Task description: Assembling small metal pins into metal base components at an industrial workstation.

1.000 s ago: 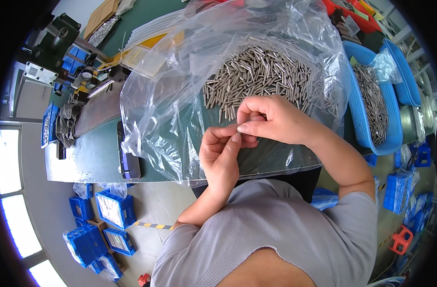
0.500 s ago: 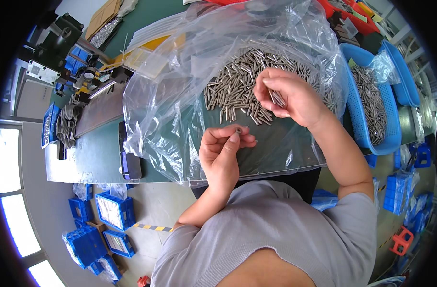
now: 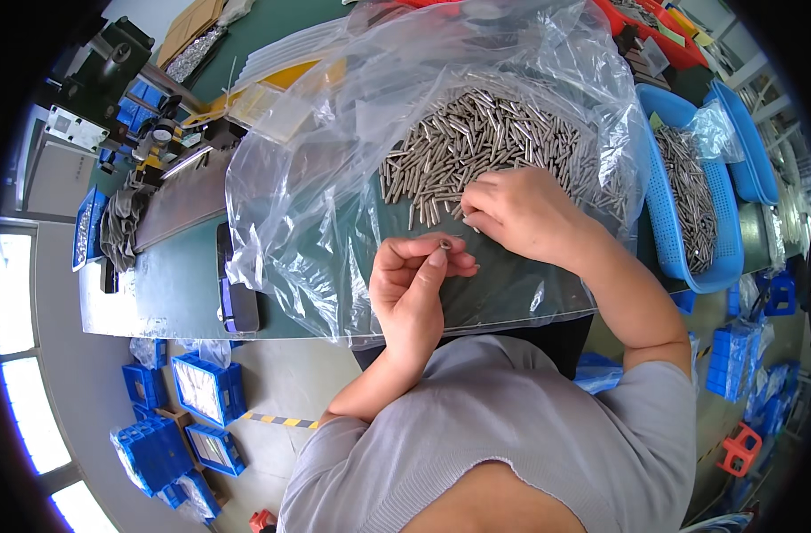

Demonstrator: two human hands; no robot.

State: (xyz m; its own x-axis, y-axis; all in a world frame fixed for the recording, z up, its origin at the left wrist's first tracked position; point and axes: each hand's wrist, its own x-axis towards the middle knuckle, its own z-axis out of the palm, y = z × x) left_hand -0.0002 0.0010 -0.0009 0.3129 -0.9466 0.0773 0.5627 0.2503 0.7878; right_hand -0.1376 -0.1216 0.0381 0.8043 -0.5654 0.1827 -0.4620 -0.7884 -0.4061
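Observation:
My left hand point(image 3: 409, 293) is closed above the near part of the table. Its thumb and forefinger pinch a small round metal piece point(image 3: 445, 244), with a dark hole or hollow in its end. My right hand point(image 3: 525, 213) is at the near edge of a heap of short grey metal pins point(image 3: 472, 142), back upward and fingers curled together. A bit of metal shows at its fingertips; the palm, where pins showed a moment before, is hidden. The heap lies on clear plastic sheeting point(image 3: 321, 204) that also rises over its far side.
On the right, a blue basket point(image 3: 731, 258) holds more pins, beside another blue basket point(image 3: 754, 173). A dark flat device point(image 3: 238, 298) lies left on the green table point(image 3: 174, 298). A machine with a gauge point(image 3: 112, 67) stands far left; a red bin point(image 3: 685, 53) sits far right.
My right hand has turned palm down and come lower and slightly left, toward my left hand and the heap's near edge. The left hand stays almost still, keeping its pinch.

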